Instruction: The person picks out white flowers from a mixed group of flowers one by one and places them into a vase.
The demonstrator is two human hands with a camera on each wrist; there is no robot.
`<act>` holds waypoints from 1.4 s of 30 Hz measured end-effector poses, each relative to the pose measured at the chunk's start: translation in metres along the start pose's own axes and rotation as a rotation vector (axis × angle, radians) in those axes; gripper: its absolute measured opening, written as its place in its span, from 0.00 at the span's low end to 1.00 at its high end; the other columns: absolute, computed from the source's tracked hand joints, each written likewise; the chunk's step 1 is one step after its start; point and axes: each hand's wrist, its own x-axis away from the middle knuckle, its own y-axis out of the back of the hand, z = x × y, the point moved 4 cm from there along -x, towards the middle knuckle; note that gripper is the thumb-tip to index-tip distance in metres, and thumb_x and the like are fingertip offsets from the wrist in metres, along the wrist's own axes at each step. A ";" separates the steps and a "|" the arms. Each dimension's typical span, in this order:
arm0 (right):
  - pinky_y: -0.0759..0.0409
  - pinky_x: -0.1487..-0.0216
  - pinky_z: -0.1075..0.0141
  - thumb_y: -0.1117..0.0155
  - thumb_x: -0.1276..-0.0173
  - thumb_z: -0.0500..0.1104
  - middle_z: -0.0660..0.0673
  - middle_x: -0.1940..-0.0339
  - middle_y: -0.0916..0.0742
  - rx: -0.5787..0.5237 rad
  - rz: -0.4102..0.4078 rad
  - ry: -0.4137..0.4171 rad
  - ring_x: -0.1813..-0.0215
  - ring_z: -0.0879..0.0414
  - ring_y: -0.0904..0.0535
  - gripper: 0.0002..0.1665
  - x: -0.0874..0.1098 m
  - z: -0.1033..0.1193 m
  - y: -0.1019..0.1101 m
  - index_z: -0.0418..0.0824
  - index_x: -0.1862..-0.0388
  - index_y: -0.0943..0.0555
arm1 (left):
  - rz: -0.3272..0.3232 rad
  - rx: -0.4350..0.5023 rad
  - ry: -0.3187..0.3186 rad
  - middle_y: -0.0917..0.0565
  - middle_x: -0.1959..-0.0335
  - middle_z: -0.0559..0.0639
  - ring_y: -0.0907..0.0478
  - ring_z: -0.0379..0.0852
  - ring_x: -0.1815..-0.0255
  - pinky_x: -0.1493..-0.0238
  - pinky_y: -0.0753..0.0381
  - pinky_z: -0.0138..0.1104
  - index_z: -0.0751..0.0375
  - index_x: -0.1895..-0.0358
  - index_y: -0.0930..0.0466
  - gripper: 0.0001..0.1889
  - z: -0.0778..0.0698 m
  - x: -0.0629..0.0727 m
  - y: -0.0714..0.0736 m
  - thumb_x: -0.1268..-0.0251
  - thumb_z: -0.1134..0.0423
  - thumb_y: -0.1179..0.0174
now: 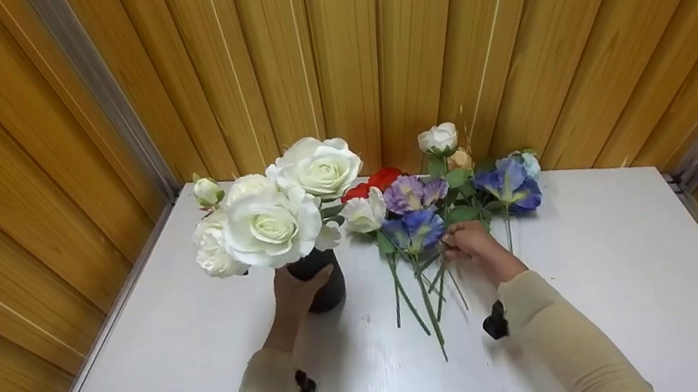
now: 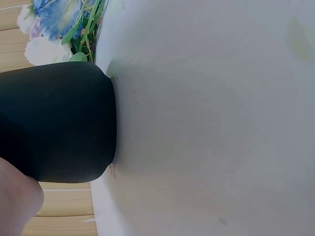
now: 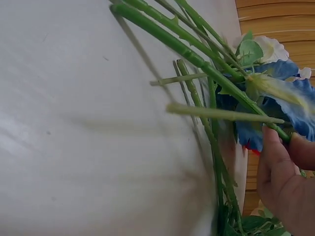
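Observation:
My left hand grips a dark vase that stands upright on the table. Large white roses and a bud fill its top. The left wrist view has the lower part of the vase close up, with part of the hand at its side. On the right, my right hand pinches a green flower stem between thumb and fingertips. Which bloom that stem carries I cannot tell. Blue flowers lie beside this hand, their stems pointing toward me.
Behind the right hand lie a purple flower, red flowers, a white rose and another blue flower. Wood-patterned panels enclose the white table at the back and sides.

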 end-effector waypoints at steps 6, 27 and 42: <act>0.21 0.29 0.57 0.57 0.20 0.33 0.26 0.19 0.40 0.044 -0.044 0.080 0.25 0.39 0.30 0.32 0.008 0.012 0.001 0.26 0.20 0.46 | -0.014 -0.017 -0.008 0.25 0.33 0.69 0.29 0.63 0.28 0.21 0.34 0.53 0.73 0.29 0.39 0.47 0.000 0.001 0.000 0.53 0.61 0.25; 0.23 0.61 0.69 0.47 0.21 0.35 0.40 0.56 0.20 0.124 -0.297 0.357 0.57 0.53 0.21 0.13 0.029 0.043 0.005 0.27 0.43 0.26 | -0.018 0.023 -0.002 0.27 0.30 0.68 0.32 0.63 0.25 0.19 0.37 0.53 0.71 0.27 0.41 0.48 -0.001 0.002 0.001 0.53 0.63 0.24; 0.26 0.63 0.75 0.43 0.22 0.38 0.34 0.54 0.15 0.212 -0.423 0.564 0.63 0.64 0.23 0.14 0.064 0.072 0.004 0.30 0.45 0.21 | -0.010 0.011 -0.009 0.27 0.29 0.68 0.33 0.63 0.25 0.18 0.38 0.52 0.70 0.27 0.41 0.49 -0.004 0.001 0.000 0.53 0.63 0.24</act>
